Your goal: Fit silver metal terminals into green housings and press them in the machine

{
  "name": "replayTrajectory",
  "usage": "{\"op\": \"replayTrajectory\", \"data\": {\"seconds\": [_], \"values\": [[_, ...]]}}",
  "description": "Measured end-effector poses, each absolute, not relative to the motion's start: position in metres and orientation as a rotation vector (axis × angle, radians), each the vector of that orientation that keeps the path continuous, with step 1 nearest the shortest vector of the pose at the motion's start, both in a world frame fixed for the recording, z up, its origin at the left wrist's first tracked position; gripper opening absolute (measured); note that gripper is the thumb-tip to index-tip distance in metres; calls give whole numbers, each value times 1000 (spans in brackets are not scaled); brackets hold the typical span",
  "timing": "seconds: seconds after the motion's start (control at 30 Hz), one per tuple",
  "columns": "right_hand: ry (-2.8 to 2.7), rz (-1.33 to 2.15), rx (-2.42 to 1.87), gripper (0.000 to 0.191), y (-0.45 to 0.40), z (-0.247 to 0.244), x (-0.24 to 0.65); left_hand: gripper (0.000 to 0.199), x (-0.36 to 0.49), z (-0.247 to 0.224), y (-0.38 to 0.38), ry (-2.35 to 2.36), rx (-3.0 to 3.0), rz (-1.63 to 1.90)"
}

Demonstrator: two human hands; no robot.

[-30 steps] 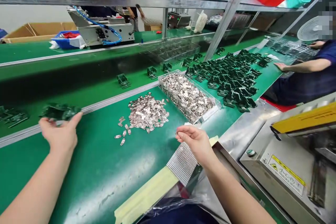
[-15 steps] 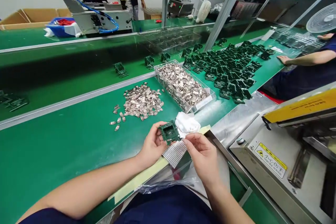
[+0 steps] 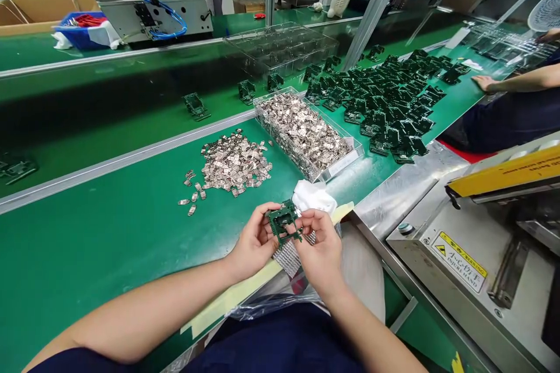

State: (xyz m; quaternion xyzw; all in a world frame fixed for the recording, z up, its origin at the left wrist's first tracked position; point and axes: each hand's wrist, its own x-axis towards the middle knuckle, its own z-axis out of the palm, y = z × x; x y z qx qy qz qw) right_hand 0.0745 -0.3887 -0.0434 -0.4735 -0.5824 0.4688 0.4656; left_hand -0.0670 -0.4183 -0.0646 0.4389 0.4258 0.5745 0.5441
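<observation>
In my left hand is a green circuit board with a square opening, its fingers closed around the left edge. My right hand is closed at the board's right edge, thumb across the front and fingers bent beside it. Whether a small part is also between those fingertips is hidden. Under the board lies a ribbed silvery sheet, and just behind it a crumpled white cloth. Farther off, small metal pieces form a loose pile, with more in a clear plastic box.
A heap of green circuit boards spreads at the back right, near another person's hand. A machine with a warning label stands close on my right. Behind a metal rail, several boards sit apart. A metal post rises beyond.
My right hand has moved left and in against the board, its thumb now over the front. The board has turned slightly. The whole view has shifted a little.
</observation>
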Motion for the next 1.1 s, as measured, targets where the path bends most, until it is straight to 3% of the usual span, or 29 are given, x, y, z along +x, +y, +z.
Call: {"op": "replayTrajectory", "data": {"seconds": [0.47,0.83,0.97,1.1], "values": [[-1572,951,-1181,11,-398,-48,71,32,-66,-65,-423,1193,1125,1399],[-1160,1440,-1053,16,-403,-42,65,32,-60,-57,-430,1200,1003,1434],[-1291,1342,-1063,5,-407,-42,69,34,-59,-56,-431,1243,977,1443],[-1379,1212,-1072,7,-410,-45,72,35,-58,-58,-432,1223,974,1433]]}}
